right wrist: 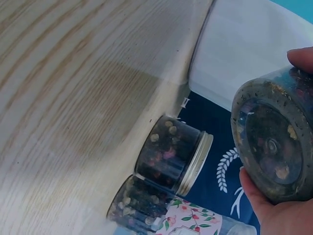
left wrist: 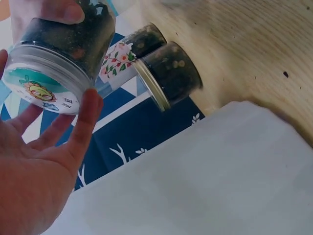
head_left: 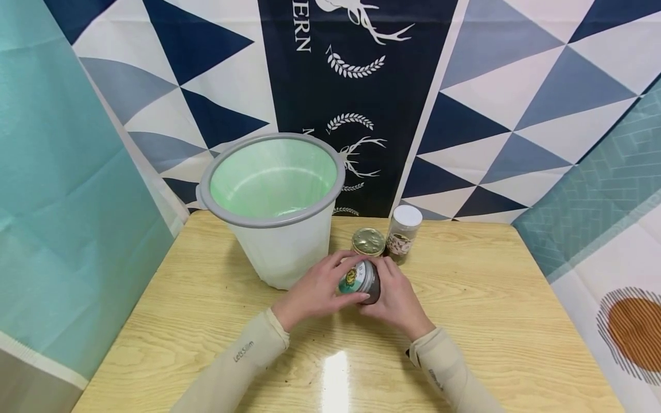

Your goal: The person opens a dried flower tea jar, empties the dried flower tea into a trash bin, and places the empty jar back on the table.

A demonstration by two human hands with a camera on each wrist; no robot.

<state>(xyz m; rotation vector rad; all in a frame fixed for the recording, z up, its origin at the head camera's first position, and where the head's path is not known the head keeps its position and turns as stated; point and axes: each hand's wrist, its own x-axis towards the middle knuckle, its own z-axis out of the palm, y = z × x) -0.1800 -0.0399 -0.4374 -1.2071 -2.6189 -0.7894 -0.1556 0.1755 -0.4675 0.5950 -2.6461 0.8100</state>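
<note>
A clear jar (right wrist: 271, 142) full of dark dried bits is held up off the table and tilted, its base facing the right wrist camera. Its lid (left wrist: 41, 90) carries a white and green label with a yellow cartoon flower. My right hand (head_left: 395, 295) grips the jar's body from the right. From the left, my left hand (head_left: 322, 287) holds the lid between thumb and fingers. Just beyond both hands stands a second jar (head_left: 368, 241) with a gold lid. Beside that one is a taller jar (head_left: 404, 226) with a white lid and a flowered label.
A large white bin (head_left: 284, 252) with a grey rim and pale green inside stands left of the jars, close to the left hand. The wooden table (head_left: 496, 321) ends at a patterned cloth (head_left: 465, 143) behind and at the sides.
</note>
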